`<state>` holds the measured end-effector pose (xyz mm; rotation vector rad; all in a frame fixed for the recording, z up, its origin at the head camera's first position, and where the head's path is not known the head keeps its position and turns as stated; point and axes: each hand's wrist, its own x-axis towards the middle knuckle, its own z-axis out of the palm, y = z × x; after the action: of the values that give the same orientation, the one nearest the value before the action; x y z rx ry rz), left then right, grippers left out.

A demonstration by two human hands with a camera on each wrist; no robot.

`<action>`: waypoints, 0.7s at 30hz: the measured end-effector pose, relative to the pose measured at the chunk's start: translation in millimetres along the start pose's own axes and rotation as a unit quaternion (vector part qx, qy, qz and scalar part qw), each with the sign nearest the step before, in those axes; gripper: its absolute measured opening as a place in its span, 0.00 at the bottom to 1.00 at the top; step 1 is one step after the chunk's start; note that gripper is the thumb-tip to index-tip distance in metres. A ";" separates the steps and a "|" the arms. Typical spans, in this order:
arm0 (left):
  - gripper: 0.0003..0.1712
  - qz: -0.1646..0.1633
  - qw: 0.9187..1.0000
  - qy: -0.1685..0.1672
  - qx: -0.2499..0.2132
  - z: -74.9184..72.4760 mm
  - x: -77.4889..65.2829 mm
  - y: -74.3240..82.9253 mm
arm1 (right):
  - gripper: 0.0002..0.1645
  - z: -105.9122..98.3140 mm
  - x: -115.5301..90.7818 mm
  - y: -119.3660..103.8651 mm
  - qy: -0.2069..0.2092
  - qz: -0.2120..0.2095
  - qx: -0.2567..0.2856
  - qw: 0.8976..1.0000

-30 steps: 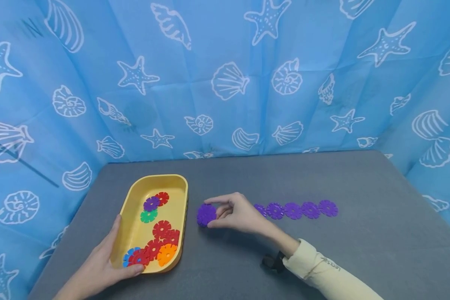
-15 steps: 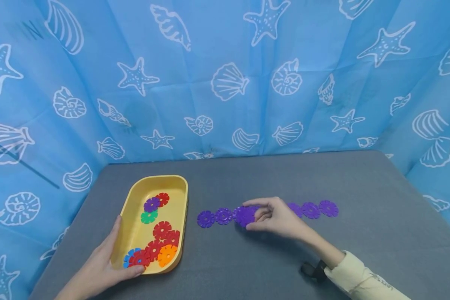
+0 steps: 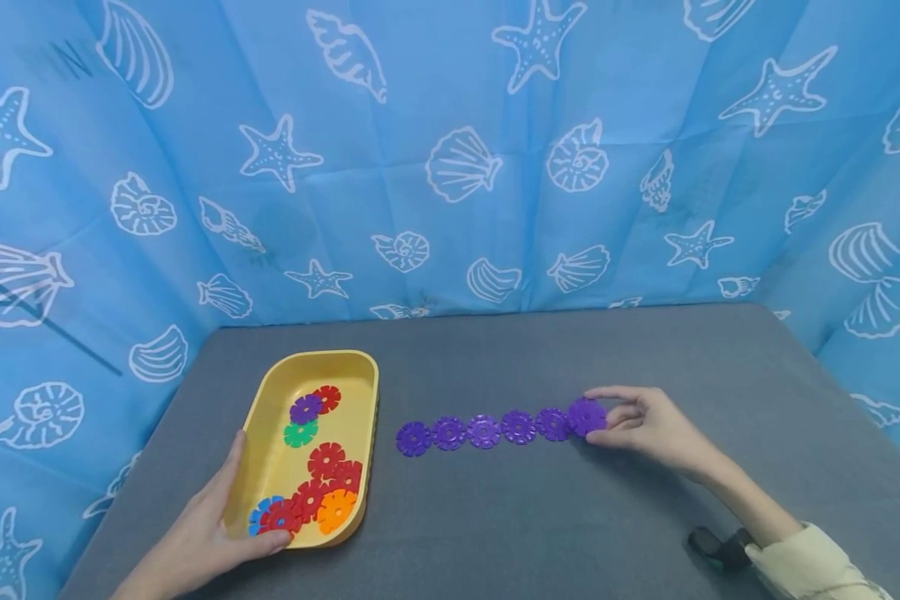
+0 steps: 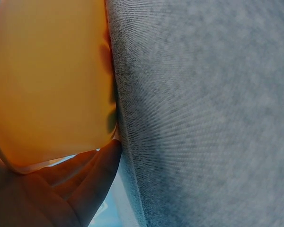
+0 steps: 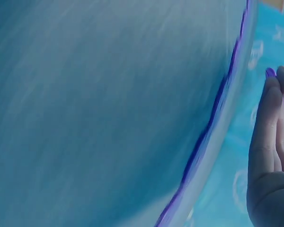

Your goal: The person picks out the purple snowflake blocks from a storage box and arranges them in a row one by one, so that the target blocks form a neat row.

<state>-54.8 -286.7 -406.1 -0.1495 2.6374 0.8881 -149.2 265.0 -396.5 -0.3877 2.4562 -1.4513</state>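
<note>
Thumb and fingers of my right hand (image 3: 648, 425) pinch a purple notched disc, a snowflake building piece (image 3: 587, 416), over the right part of a purple row. That row of purple snowflake discs (image 3: 483, 432) lies left to right on the grey table; its right end is hidden behind the hand. In the right wrist view the row (image 5: 213, 113) appears as a thin purple line, away from the fingers (image 5: 265, 137). My left hand (image 3: 206, 525) grips the near left corner of a yellow tray (image 3: 266, 392), thumb at the front rim and fingers along the side wall.
Inside the tray lie several red discs (image 3: 326, 459), an orange disc (image 3: 336, 510), a blue disc (image 3: 258, 517), a green disc (image 3: 301, 433) and a purple disc (image 3: 305, 408). A blue shell-print curtain (image 3: 390, 192) stands behind the grey table (image 3: 450, 525).
My right hand has carried the purple disc rightward along the row, uncovering the row's left and middle discs. The left hand and the tray have stayed in place.
</note>
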 end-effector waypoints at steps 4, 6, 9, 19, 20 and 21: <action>0.82 0.003 1.000 0.003 0.011 0.1 0.1 0.0 | 0.38 -22.6 -9.8 12.5 0.009 0.027 -0.020 0.999; 0.81 0.002 1.000 0.003 0.014 0.2 0.2 0.0 | 0.40 -34.4 -14.5 18.1 0.013 0.046 -0.028 0.998; 0.82 0.001 1.000 0.001 0.014 0.3 0.4 -0.3 | 0.42 -50.7 -20.4 26.5 0.019 0.070 -0.029 0.997; 0.82 -0.002 1.000 -0.003 0.002 0.1 1.0 -0.7 | 0.39 -90.2 -31.9 55.9 0.006 0.101 -0.057 0.993; 0.82 -0.001 1.000 -0.002 0.003 0.1 0.9 -0.7 | 0.39 -92.9 -32.8 58.3 0.003 0.105 -0.057 0.993; 0.82 -0.001 1.000 -0.002 0.003 0.0 0.8 -0.6 | 0.39 -95.2 -33.6 60.4 0.000 0.110 -0.058 0.992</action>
<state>-55.4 -287.1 -406.7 -0.1483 2.6353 0.8802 -157.5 382.2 -402.3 -0.1344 2.4980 -1.2242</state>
